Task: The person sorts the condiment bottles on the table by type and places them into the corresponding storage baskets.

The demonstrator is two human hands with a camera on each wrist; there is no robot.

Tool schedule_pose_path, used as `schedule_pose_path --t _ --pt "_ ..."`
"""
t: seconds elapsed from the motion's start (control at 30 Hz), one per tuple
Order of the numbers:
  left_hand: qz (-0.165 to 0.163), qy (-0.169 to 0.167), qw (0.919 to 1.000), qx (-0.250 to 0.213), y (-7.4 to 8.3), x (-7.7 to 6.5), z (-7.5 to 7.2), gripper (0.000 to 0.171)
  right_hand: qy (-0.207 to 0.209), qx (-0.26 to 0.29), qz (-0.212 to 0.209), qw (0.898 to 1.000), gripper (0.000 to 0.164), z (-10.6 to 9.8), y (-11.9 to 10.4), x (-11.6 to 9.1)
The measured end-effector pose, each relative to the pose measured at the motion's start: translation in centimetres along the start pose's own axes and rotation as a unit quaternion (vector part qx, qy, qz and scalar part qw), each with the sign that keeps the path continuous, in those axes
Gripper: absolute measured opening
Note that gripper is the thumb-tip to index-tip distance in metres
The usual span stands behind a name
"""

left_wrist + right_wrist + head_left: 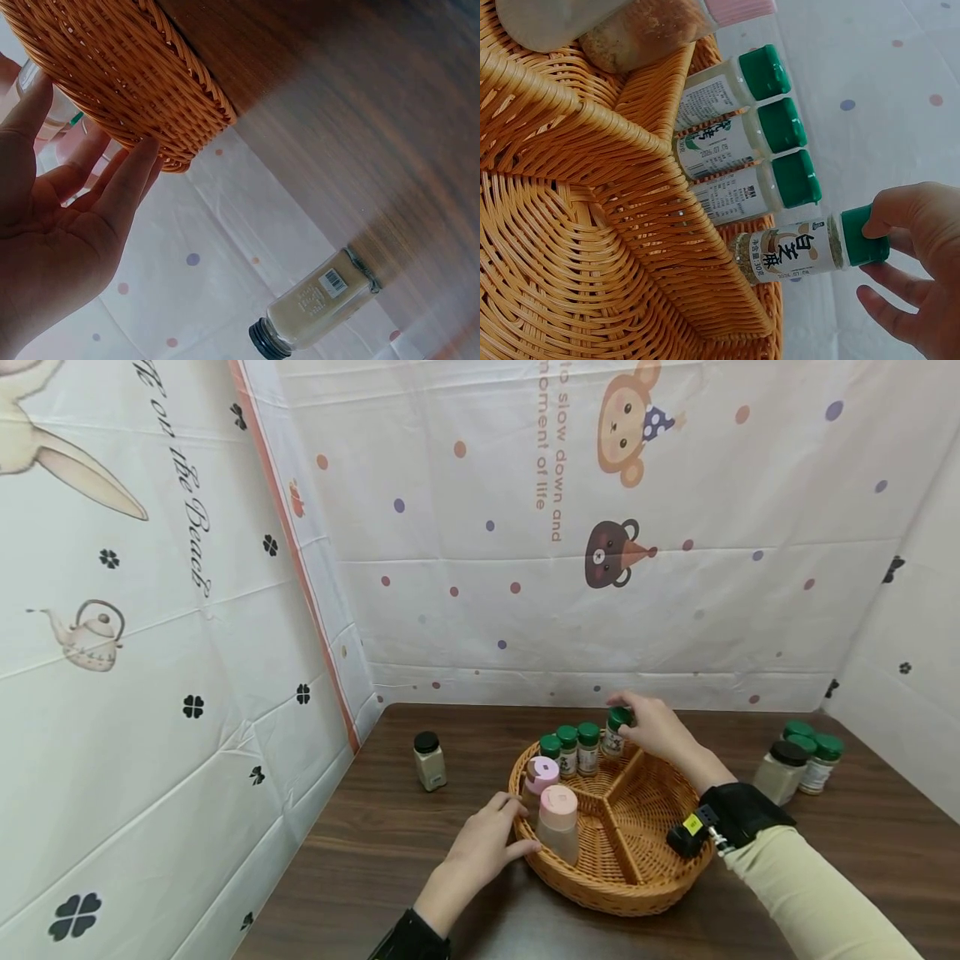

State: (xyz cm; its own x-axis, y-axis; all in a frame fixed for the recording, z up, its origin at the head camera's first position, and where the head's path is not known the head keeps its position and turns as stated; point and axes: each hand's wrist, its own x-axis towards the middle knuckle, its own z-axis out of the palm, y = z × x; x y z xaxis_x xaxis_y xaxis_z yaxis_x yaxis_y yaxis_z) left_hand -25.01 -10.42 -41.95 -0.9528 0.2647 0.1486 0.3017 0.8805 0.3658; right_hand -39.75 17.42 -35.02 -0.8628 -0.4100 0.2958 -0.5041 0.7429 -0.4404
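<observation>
My right hand (654,725) pinches the green cap of a spice jar (791,251) between thumb and fingers. The jar has a white label and pale seeds inside; it leans within the far compartment of the round wicker basket (607,902). Beside it stand three more green-capped jars (724,142) in that compartment. My left hand (483,843) rests on the basket's left side, fingers extended against the wicker (142,82). Close to that hand, the left compartment holds a pink-capped bottle (558,831) and a lilac-capped bottle (542,775).
A black-capped jar of pale powder (431,764) stands alone left of the basket. To the right, another black-capped jar (780,774) stands with several green-capped jars (821,764). Printed cloth (480,610) hangs behind the dark wooden table (337,877).
</observation>
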Motion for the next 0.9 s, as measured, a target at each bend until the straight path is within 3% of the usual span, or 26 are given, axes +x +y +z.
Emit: schedule_pose_path --t 0.9 --pt "0.003 0.001 1.0 -0.001 0.1 -0.1 -0.2 0.047 -0.029 0.006 0.001 1.0 0.039 1.3 1.2 -0.3"
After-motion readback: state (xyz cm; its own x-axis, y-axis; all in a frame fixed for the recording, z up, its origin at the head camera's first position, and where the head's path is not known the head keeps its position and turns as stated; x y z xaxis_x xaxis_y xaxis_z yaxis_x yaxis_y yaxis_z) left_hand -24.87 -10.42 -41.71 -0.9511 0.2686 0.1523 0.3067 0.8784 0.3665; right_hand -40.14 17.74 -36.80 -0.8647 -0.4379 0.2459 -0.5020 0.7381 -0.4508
